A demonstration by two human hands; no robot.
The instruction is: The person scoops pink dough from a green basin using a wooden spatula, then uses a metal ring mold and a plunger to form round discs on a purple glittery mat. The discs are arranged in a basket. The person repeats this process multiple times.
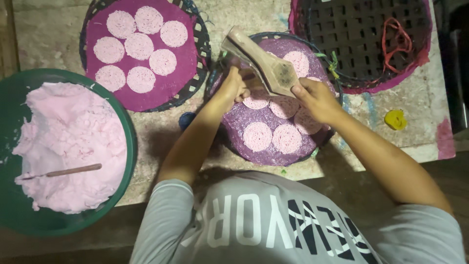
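Fingers of your left hand (234,84) are curled tight around one end of the wooden press (264,63), near centre frame; fingers of your right hand (317,100) are folded down over its other, wider end, knuckles up, thumb tucked out of sight. Whether the fingertips meet beneath the wood you cannot tell. Press lies tilted between your two hands, running from upper left to lower right, its pale handle end poking past the left fist toward the top of the frame. It hangs directly above the purple-lined round tray (264,146) at centre, which carries several flat pink discs (257,136); two discs at the tray's lower part lie well clear of your hands, others are partly hidden under the press and your right hand. Upper left of the frame: a second purple-lined tray (176,83) with seven pink discs in a cluster, apart from both hands. Left edge: a green basin (124,127) heaped with pink dough (68,146), a thin wooden stick (68,171) lying on the dough. Upper right: a dark woven basket tray (361,34) with a red rubber band (398,41) on it. Right of centre on the worn table (420,132), a small yellow object (395,119), kind not clear.
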